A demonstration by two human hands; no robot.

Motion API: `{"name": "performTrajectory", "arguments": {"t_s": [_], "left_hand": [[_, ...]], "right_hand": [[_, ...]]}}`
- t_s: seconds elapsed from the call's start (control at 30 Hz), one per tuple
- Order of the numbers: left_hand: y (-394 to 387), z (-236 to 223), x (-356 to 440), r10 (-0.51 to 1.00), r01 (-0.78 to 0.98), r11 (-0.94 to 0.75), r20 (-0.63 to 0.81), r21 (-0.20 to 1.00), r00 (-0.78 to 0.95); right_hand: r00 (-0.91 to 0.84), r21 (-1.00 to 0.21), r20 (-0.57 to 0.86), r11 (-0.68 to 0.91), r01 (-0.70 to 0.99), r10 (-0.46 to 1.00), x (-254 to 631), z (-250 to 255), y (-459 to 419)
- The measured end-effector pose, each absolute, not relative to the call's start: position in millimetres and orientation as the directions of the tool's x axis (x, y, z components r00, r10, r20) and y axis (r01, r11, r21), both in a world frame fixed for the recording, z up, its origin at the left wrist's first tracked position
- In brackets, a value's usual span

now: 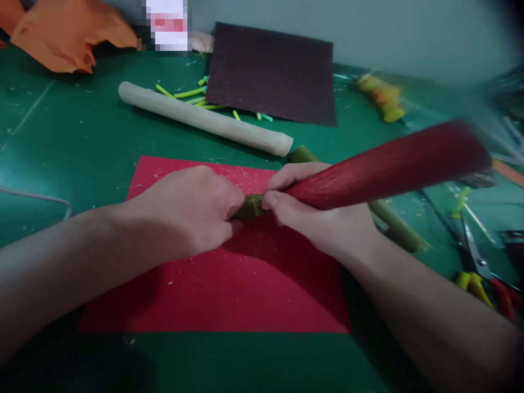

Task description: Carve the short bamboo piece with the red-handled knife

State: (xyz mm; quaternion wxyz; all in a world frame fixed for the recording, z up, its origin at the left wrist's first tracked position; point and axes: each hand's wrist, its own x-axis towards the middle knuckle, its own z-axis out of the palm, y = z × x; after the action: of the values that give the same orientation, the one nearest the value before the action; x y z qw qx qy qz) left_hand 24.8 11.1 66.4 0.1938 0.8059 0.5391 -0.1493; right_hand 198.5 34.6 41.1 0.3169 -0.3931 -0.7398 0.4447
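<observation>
My left hand (192,210) is closed around a short green stem that looks like bamboo (252,206), over a red sheet (245,295). Close beside it, my right hand (331,221) wraps round a tool with a thick red wooden handle (393,158), which points up to the right. The tool's working end is hidden by my fingers, so I cannot tell its kind. My right thumb and fingertips meet the stem's right end. Fine pale shavings are scattered on the red sheet beneath both hands.
Behind the hands lies a pale peeled stick (204,120). Farther back are a dark sheet (274,73), yellow-green tube pieces (188,94) and crumpled orange paper (69,35). On the right are a yellow tool (385,98), another green stem (401,226) and scissors (475,256).
</observation>
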Motion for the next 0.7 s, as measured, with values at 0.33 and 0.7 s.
{"name": "performTrajectory", "arguments": {"t_s": [0.33, 0.7], "left_hand": [[10.1, 61.0, 22.2, 0.823, 0.936, -0.309, -0.446, 0.169, 0.352], [8.6, 62.8, 19.2, 0.847, 0.891, -0.351, -0.309, 0.287, 0.433]], "right_hand": [[-0.48, -0.908, -0.01, 0.194, 0.372, 0.877, 195.4, 49.8, 38.6], [-0.467, -0.865, 0.117, 0.321, 0.386, 0.876, 187.0, 45.7, 39.2]]}}
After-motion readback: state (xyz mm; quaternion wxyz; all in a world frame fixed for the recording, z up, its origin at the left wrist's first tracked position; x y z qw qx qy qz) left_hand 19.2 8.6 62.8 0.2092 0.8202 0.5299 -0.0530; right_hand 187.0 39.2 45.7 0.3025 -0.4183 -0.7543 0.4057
